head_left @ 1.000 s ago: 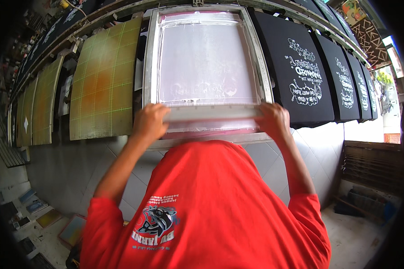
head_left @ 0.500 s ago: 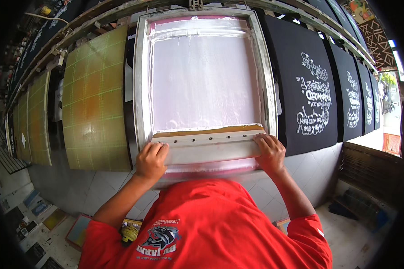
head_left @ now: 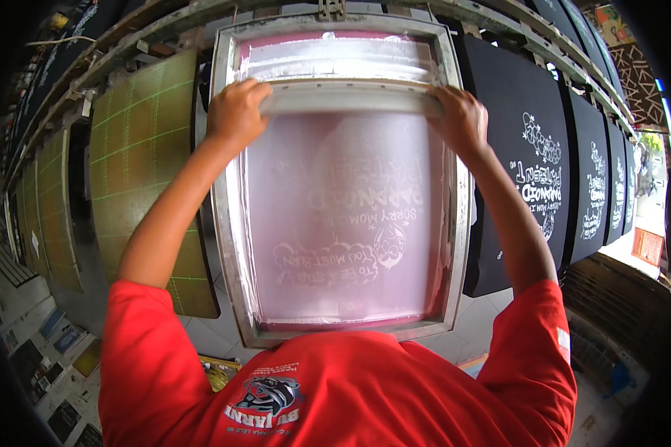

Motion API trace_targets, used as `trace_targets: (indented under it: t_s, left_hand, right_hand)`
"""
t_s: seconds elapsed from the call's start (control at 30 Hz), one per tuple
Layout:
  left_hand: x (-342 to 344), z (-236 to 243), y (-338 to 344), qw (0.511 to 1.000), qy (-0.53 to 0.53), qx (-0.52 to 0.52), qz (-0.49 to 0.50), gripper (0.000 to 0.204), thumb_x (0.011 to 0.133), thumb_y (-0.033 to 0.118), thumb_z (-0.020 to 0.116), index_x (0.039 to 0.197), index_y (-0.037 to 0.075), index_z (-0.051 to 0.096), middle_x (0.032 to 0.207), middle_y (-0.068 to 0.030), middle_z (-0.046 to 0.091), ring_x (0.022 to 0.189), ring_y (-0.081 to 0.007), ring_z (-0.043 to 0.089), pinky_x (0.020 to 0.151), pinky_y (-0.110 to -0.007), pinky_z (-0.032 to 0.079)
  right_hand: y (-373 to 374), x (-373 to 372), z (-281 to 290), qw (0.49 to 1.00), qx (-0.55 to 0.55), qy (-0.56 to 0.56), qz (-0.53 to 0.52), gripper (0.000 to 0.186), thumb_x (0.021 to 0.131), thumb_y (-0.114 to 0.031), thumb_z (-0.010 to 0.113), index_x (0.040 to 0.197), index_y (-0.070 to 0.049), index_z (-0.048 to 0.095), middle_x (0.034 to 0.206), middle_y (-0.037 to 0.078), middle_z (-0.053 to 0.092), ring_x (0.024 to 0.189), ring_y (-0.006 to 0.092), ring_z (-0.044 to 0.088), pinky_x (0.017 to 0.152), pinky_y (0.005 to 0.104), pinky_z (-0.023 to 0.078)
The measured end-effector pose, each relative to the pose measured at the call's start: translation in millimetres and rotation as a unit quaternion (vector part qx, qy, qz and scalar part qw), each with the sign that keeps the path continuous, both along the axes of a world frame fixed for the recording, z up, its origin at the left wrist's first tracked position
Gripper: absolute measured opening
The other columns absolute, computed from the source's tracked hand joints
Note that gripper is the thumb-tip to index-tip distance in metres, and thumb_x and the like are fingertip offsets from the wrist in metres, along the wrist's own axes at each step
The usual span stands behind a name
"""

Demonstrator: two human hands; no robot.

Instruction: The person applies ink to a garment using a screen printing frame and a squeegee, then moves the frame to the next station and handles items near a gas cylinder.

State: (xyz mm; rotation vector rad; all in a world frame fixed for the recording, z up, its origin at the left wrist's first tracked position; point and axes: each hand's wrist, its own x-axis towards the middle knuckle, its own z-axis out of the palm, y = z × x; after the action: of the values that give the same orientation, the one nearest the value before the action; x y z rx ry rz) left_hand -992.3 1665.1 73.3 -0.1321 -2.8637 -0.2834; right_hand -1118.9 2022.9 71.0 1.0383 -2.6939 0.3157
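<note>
In the head view, a metal screen frame [head_left: 461, 238] lies in the middle, its four bars enclosing a pinkish-white mesh [head_left: 343, 231]. Inside the frame, white ink [head_left: 343, 56] lies in a glossy band at the far end, and thin white smears run down both sides. Pale lettering and drawn shapes show through the nearer part of the mesh.

The squeegee [head_left: 343, 98], a long pale bar, spans the mesh crosswise near the far end, just short of the ink band. The left hand [head_left: 238, 112] has its fingers curled closed around the left end; the right hand [head_left: 461, 119] grips the right end the same way. Both thumbs are too hidden to make out.

To the left of the frame stands a yellowish board [head_left: 145, 164] with green lines; to the right, black cloth [head_left: 514, 97] carries white print.
</note>
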Motion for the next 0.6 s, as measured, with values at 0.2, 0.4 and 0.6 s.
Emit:
trace_targets:
  t_s: [0.2,0.4,0.6]
  left_hand:
    - [-68,53,-33,0.989,-0.121,0.085,-0.026,0.028,0.065,0.018,0.075,0.089,0.004,0.069,0.084,-0.0196,0.067,0.080,-0.0360,0.065,0.073,-0.040,0.051]
    - [-68,59,-45,0.986,-0.108,0.121,-0.049,0.028,0.064,0.018,0.076,0.087,0.003,0.069,0.080,-0.0210,0.066,0.077,-0.0358,0.065,0.071,-0.039,0.051]
    - [-20,81,-18,0.996,-0.016,0.085,-0.002,0.026,0.068,0.015,0.073,0.091,0.003,0.069,0.091,-0.0177,0.068,0.083,-0.0349,0.065,0.074,-0.038,0.051]
  right_hand:
    - [-32,-64,68,0.991,0.103,-0.090,-0.007,0.037,0.065,-0.033,0.078,0.093,-0.011,0.070,0.084,0.013,0.069,0.083,0.0337,0.067,0.076,0.0432,0.052]
    - [-39,-63,84,0.992,0.103,-0.073,-0.017,0.040,0.064,-0.036,0.078,0.095,-0.012,0.071,0.089,0.013,0.070,0.086,0.0330,0.067,0.079,0.0421,0.052]
    - [-18,-13,103,0.997,0.048,-0.044,-0.037,0.032,0.070,-0.036,0.076,0.094,-0.014,0.071,0.084,0.012,0.069,0.082,0.0322,0.067,0.074,0.0420,0.053]
